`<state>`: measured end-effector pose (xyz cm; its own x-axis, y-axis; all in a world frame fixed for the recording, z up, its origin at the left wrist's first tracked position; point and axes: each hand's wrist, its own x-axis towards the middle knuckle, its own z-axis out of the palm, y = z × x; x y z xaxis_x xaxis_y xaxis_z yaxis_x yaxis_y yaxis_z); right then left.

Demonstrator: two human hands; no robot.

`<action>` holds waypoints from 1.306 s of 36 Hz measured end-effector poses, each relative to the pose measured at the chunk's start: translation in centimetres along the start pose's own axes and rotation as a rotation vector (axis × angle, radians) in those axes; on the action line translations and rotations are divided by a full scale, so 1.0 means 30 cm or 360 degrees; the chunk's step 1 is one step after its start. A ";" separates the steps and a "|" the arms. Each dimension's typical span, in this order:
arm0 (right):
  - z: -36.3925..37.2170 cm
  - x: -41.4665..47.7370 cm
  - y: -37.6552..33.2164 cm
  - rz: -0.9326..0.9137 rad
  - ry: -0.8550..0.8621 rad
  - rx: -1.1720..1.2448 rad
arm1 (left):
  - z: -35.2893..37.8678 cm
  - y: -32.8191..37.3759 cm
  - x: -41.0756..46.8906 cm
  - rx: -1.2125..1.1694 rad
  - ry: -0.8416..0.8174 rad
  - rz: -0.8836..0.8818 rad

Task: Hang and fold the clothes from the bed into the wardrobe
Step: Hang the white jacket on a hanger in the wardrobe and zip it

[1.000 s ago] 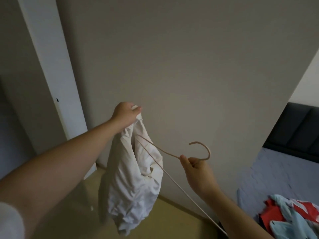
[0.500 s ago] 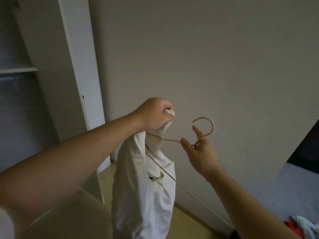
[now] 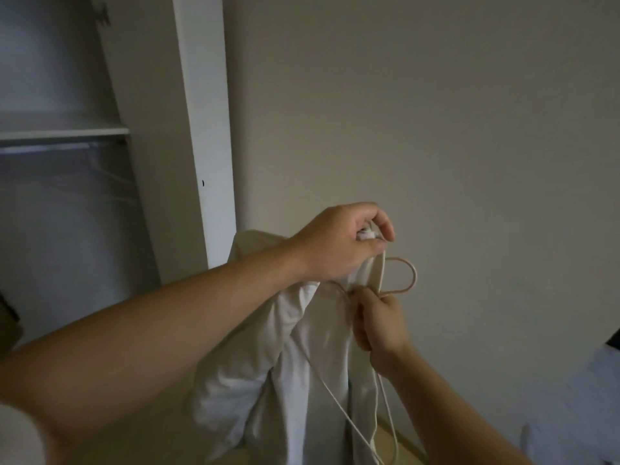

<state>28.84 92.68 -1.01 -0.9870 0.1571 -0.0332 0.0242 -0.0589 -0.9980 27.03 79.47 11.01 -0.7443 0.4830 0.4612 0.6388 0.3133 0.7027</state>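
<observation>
Both hands are busy: the left hand point(image 3: 342, 245) fist-grips the bunched top of the white garment point(image 3: 302, 364), which hangs straight down. Just below it, the right hand point(image 3: 380, 322) pinches the wire hanger point(image 3: 414, 276) at its neck, hook poking right. The open wardrobe point(image 3: 201, 129) is far left, with faint hangers, I think, on the rail point(image 3: 50, 147).
</observation>
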 end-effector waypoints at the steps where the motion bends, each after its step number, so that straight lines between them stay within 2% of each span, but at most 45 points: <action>1: 0.005 -0.002 -0.002 -0.0013 0.0001 0.0040 | 0.000 0.009 -0.010 -0.0012 -0.0003 -0.0014; 4: 0.019 -0.011 -0.018 -0.0036 -0.0021 0.0246 | 0.009 0.028 -0.042 0.0086 0.0017 -0.0071; 8: 0.031 -0.024 -0.034 -0.0037 -0.0143 0.0499 | 0.031 0.013 -0.116 0.0485 0.0139 -0.0054; 13: 0.073 -0.046 -0.042 -0.0095 -0.0060 0.0574 | 0.073 -0.047 -0.208 0.0524 0.0315 -0.0052; 16: 0.100 -0.052 -0.046 -0.0166 -0.0020 0.0567 | 0.065 -0.104 -0.250 0.0568 0.0306 -0.0138; 18: 0.116 -0.058 -0.052 -0.0299 -0.0088 0.0495 | 0.040 -0.132 -0.277 0.0576 0.0283 -0.0195; 21: 0.131 -0.072 -0.061 -0.0384 -0.0218 0.0465 | -0.009 -0.175 -0.303 0.1121 0.0406 -0.0008; 23: 0.144 -0.079 -0.075 -0.0380 -0.0274 0.0483 | -0.042 -0.194 -0.306 0.1295 0.0518 0.0190; 25: 0.161 -0.081 -0.092 -0.0294 -0.0278 0.0584 | -0.076 -0.204 -0.294 0.1239 0.0506 0.0255; 28: 0.180 -0.077 -0.116 -0.0103 -0.0199 0.0699 | -0.115 -0.216 -0.267 0.1009 0.0337 0.0204; 33: 0.198 -0.087 -0.145 0.0061 -0.0164 0.0636 | -0.121 -0.228 -0.238 0.0885 0.0299 0.0267; 35: 0.198 -0.095 -0.157 0.0130 -0.0257 0.0599 | -0.116 -0.230 -0.235 0.0844 0.0352 0.0272; 39: 0.190 -0.098 -0.175 0.0268 -0.0635 0.0521 | -0.119 -0.232 -0.236 0.0712 0.0536 0.0302; 42: 0.174 -0.092 -0.185 0.0369 -0.0823 0.0252 | -0.121 -0.228 -0.234 0.0674 0.0609 0.0275; 47: 0.145 -0.091 -0.135 0.0248 -0.0763 -0.0474 | -0.136 -0.203 -0.225 0.0576 0.0634 0.0232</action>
<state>30.75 88.21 3.35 -0.9282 -0.2988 -0.2219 0.1502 0.2447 -0.9579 27.37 70.96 5.84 -0.6142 0.2179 0.7585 0.7147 0.5611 0.4176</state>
